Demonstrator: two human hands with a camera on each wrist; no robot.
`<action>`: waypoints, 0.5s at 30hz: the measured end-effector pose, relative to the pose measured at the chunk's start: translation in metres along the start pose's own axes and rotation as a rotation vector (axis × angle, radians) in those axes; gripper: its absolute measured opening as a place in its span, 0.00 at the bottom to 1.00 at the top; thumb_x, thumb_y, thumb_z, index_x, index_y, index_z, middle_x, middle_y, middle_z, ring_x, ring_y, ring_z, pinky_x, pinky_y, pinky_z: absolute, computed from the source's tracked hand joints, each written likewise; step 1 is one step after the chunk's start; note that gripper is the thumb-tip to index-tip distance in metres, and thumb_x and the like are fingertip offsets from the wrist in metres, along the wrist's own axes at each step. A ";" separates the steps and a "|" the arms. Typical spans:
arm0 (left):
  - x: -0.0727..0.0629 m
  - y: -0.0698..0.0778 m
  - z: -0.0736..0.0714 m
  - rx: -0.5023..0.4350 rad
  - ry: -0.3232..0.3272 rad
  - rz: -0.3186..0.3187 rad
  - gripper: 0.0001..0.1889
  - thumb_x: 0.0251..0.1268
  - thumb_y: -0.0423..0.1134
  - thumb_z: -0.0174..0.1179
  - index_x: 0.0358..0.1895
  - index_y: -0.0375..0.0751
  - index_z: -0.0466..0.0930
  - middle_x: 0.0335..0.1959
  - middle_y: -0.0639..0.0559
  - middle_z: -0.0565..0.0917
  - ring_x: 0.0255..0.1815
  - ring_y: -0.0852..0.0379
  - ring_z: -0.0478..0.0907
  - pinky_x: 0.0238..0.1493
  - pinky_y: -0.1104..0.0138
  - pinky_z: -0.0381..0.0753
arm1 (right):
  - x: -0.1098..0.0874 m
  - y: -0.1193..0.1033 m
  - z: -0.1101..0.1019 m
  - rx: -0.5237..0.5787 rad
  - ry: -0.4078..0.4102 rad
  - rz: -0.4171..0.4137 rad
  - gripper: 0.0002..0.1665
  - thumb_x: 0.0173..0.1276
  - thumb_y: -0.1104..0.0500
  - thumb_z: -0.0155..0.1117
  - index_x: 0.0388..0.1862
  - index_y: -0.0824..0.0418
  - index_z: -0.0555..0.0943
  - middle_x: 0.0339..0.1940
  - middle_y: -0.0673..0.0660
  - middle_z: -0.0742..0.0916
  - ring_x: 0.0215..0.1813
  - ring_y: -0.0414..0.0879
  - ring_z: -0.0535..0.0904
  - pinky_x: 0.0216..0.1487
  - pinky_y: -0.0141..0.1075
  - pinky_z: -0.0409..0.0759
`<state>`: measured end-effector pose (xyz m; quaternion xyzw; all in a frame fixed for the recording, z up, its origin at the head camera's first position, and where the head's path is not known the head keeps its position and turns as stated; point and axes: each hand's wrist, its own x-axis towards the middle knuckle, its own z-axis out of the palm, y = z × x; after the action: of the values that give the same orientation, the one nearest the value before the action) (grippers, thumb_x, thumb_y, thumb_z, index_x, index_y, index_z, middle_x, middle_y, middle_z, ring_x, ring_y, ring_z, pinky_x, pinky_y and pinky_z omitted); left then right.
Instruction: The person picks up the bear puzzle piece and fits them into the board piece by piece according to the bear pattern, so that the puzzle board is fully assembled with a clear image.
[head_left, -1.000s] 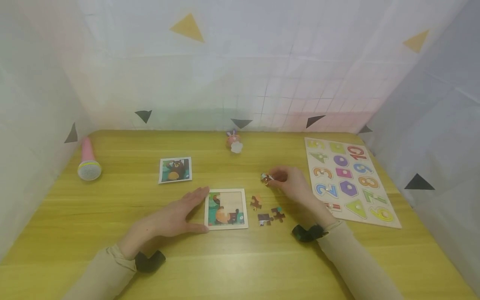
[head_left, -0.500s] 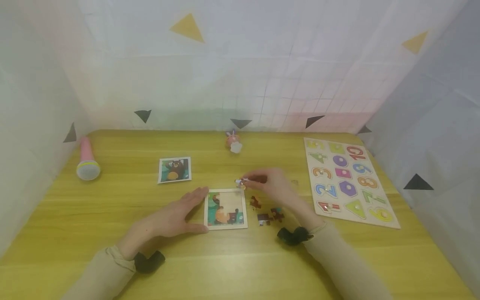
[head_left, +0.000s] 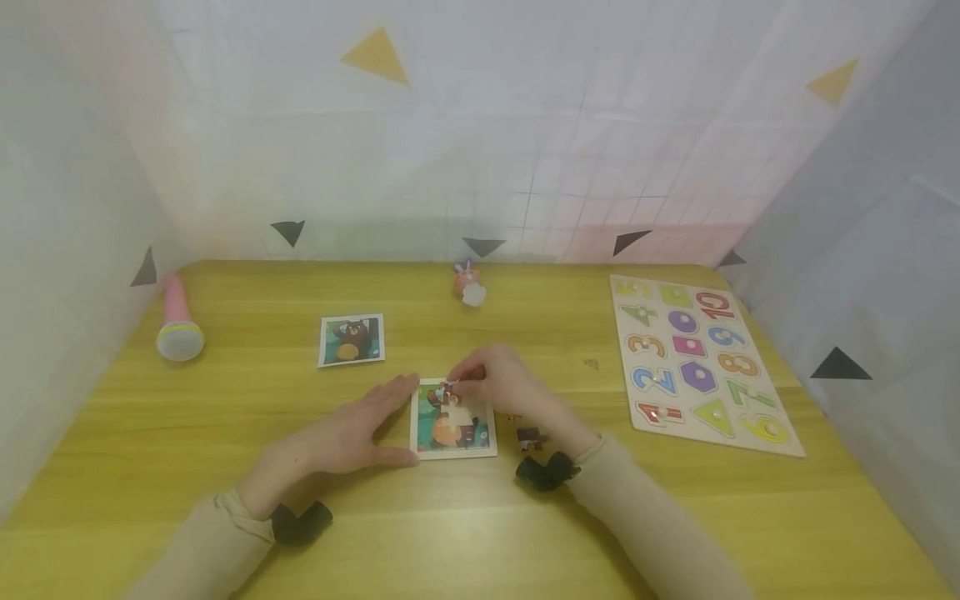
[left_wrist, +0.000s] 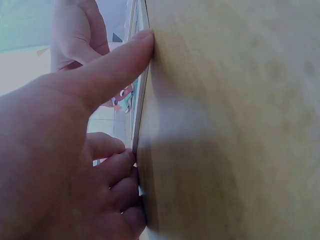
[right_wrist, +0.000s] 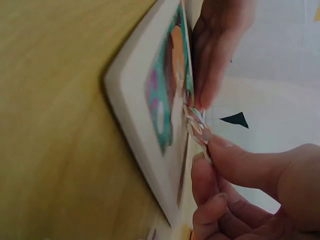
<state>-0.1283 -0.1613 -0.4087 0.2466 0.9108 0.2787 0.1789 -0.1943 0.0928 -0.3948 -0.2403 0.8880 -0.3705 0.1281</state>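
Note:
A square wooden jigsaw tray [head_left: 480, 455], partly filled with pieces of a bear picture, lies in front of me in the head view. My left hand [head_left: 347, 433] rests along its left edge, thumb at the near corner and fingertips at the far one. Between thumb and fingers my right hand [head_left: 500, 385] pinches a jigsaw piece [right_wrist: 199, 129] showing part of the bear's head, tilted over the upper part of the tray. Right of the tray lies a dark jigsaw piece [head_left: 529, 439]; other loose pieces there are mostly hidden under my right hand and wrist.
A bear picture card [head_left: 351, 340] lies behind the tray to the left. A pink toy microphone [head_left: 178, 321] is at far left, a small pink figure [head_left: 468, 285] at the back. On the right lies a wooden number board [head_left: 708, 367]. White sheets [head_left: 480, 125] surround the table.
My right hand has carried the jigsaw piece leftward from beside the number board to over the tray, its wrist now covering loose pieces. The left hand has stayed at the tray's edge.

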 end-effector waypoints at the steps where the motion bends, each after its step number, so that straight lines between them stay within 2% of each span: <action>1: 0.000 0.000 0.000 0.001 0.000 -0.001 0.55 0.60 0.63 0.65 0.82 0.46 0.43 0.83 0.46 0.47 0.82 0.41 0.44 0.80 0.46 0.48 | 0.000 0.000 0.001 -0.003 -0.001 -0.001 0.06 0.66 0.61 0.71 0.41 0.54 0.91 0.37 0.48 0.90 0.37 0.39 0.80 0.38 0.32 0.80; 7: 0.000 0.001 0.000 -0.001 -0.001 0.001 0.55 0.60 0.63 0.65 0.82 0.45 0.43 0.83 0.46 0.46 0.82 0.41 0.44 0.80 0.46 0.49 | 0.002 0.002 0.006 -0.035 0.018 -0.011 0.05 0.66 0.59 0.72 0.39 0.55 0.91 0.34 0.48 0.88 0.36 0.39 0.80 0.35 0.31 0.80; 15: -0.001 0.003 -0.001 -0.009 -0.012 -0.016 0.55 0.60 0.64 0.65 0.82 0.46 0.43 0.83 0.47 0.46 0.82 0.41 0.44 0.80 0.46 0.49 | 0.005 0.004 0.014 -0.122 0.079 -0.038 0.06 0.61 0.55 0.76 0.36 0.54 0.91 0.29 0.47 0.82 0.33 0.41 0.75 0.33 0.32 0.75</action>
<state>-0.1271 -0.1606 -0.4061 0.2400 0.9105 0.2797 0.1876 -0.1937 0.0843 -0.4075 -0.2495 0.9086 -0.3273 0.0709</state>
